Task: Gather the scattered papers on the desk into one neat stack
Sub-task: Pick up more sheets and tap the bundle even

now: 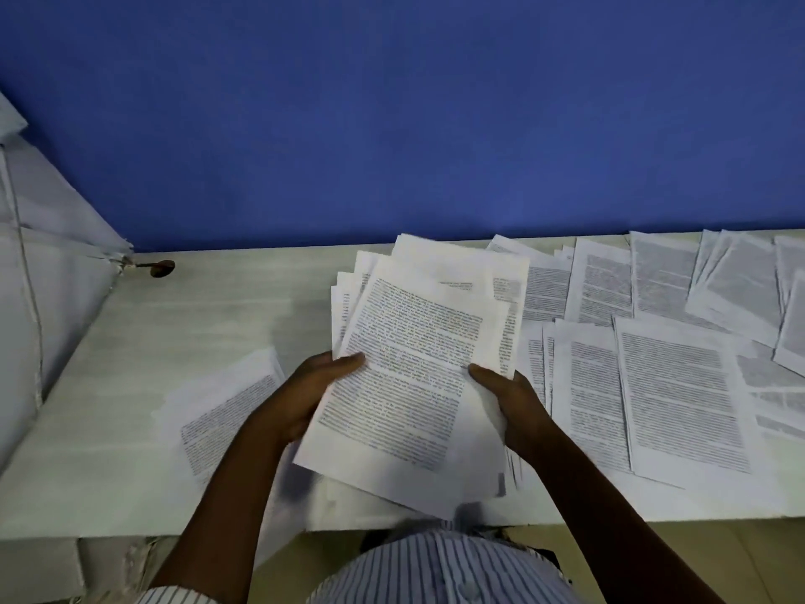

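A loose, fanned bundle of printed papers (409,364) is held above the middle of the white desk (196,307). My left hand (313,390) grips the bundle's left edge, thumb on top. My right hand (509,403) grips its right edge, thumb on top. The sheets in the bundle are skewed against each other, their corners sticking out at the top. One printed sheet (222,411) lies alone on the desk left of my left hand. Several scattered sheets (679,385) cover the desk's right half, overlapping one another.
A blue wall (392,124) rises behind the desk. A white covered panel (48,276) stands along the left side. A small dark hole (162,268) sits at the desk's back left. The desk's front edge (130,536) runs just before my striped shirt.
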Demonstrator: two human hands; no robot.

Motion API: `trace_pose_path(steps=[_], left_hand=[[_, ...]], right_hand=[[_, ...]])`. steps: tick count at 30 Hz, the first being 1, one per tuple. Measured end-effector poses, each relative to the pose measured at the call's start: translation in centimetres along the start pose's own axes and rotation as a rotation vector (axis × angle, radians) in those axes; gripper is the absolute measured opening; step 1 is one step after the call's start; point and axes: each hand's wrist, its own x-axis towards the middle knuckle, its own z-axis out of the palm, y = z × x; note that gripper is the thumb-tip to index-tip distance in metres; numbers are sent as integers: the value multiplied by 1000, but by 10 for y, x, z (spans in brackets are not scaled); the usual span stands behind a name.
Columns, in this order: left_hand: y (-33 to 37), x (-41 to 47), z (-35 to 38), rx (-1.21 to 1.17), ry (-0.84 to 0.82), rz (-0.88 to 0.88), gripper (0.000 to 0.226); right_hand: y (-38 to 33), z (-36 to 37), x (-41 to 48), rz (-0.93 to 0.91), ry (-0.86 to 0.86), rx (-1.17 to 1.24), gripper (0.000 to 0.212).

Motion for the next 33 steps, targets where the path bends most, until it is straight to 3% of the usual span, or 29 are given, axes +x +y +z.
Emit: trace_pose_path(steps=[5, 10, 15, 20, 25, 27, 30, 33], left_hand=[[-31, 16, 38, 22, 279, 81, 32], [-48, 13, 53, 136, 43, 41, 38], [-30, 18, 70, 222, 50, 143, 51], [-12, 29, 113, 254, 370, 370, 30], [3, 33, 130, -34, 539, 477, 20], [10, 33, 133, -144, 564, 531, 25], [21, 29, 145, -236, 520, 646, 38], [28, 26, 154, -224, 437, 679, 55]], right_hand=[[-10, -15, -4, -8, -125, -134, 33], [-23, -48, 5, -67, -145, -296, 37], [-52, -54, 8, -159, -180, -337, 42], [-81, -47, 19, -304, -155, -408, 41], [-105, -58, 27, -371, -57, -492, 27], [-99, -70, 32, -312, 48, -404, 41], [-86, -79, 38, -62, -5, 75, 74], [-83, -68, 42, 65, -143, 310, 69]])
